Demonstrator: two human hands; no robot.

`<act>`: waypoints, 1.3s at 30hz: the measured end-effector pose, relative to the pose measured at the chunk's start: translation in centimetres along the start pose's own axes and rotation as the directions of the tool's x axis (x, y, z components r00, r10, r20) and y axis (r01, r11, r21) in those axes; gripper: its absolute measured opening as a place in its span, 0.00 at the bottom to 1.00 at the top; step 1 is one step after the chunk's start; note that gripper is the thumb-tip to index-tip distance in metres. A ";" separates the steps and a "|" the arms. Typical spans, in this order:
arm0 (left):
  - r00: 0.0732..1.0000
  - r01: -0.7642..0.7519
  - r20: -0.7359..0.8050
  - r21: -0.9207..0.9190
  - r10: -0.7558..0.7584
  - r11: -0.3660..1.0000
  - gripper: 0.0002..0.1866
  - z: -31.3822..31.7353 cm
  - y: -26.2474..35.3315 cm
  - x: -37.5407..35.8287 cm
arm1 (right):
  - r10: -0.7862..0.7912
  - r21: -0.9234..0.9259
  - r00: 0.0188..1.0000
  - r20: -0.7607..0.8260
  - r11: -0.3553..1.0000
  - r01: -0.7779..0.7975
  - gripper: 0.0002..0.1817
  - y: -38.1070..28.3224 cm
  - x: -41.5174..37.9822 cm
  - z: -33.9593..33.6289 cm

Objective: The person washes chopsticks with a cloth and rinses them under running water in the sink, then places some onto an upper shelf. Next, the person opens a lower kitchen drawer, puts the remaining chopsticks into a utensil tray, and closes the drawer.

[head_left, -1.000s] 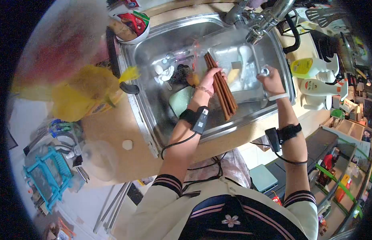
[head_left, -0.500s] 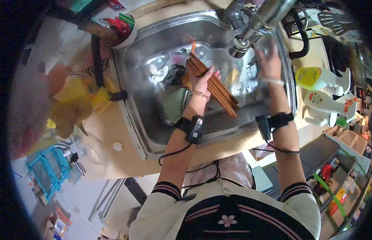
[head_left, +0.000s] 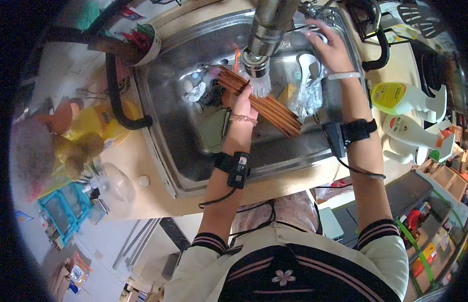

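Observation:
My left hand point(head_left: 242, 103) is wrapped around a bundle of long brown wooden chopsticks point(head_left: 274, 110), held slanting over the sink point(head_left: 193, 171). The metal faucet point(head_left: 256, 63) hangs over the bundle, and water point(head_left: 260, 86) streams from it onto the sticks beside my fingers. At the sink's far right, my right hand point(head_left: 334, 50) reaches towards the faucet's base fittings point(head_left: 310, 7), fingers extended and apart, with nothing visible in the grasp. A white ladle-like utensil point(head_left: 308, 68) lies in the sink below that hand.
The sink also holds a green board-like piece point(head_left: 213, 131), a crumpled white scrap point(head_left: 196, 93) and clear plastic point(head_left: 312, 98). Spray bottles point(head_left: 402, 98) lie on the right counter. A black curved bar point(head_left: 118, 95) stands at the left rim, a similar one point(head_left: 382, 55) at the right.
The faucet has swung left over the chopsticks and water now runs from it. My right hand has moved up towards the back of the sink. My left hand still grips the bundle, shifted slightly left.

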State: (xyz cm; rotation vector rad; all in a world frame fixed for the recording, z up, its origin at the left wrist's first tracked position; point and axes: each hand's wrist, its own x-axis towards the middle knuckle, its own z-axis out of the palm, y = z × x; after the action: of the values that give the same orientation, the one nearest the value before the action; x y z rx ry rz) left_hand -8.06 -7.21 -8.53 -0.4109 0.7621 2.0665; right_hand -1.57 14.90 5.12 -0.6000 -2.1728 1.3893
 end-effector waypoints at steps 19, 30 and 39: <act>0.956 0.291 -0.178 0.438 -0.235 0.851 0.12 -5.9 -3.3 7.3 | -0.229 -0.947 0.919 -0.320 0.084 -0.309 0.20 3.4 -19.5 -12.0; 0.989 0.029 -0.128 0.659 0.074 0.751 0.13 0.7 -3.2 2.9 | -0.328 -0.927 0.874 -0.358 0.239 -0.290 0.22 -1.6 -20.4 -8.0; 0.999 -0.040 0.029 0.479 0.029 0.877 0.15 -1.5 -4.9 4.6 | 0.315 -0.164 0.913 -0.260 0.917 -0.363 0.23 3.8 -12.3 9.9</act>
State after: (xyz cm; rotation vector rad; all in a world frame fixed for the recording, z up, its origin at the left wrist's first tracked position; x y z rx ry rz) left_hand -6.61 -3.27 -13.95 -0.0937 1.2367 1.8239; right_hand 2.35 2.06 -4.01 -1.2090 -2.1073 1.1866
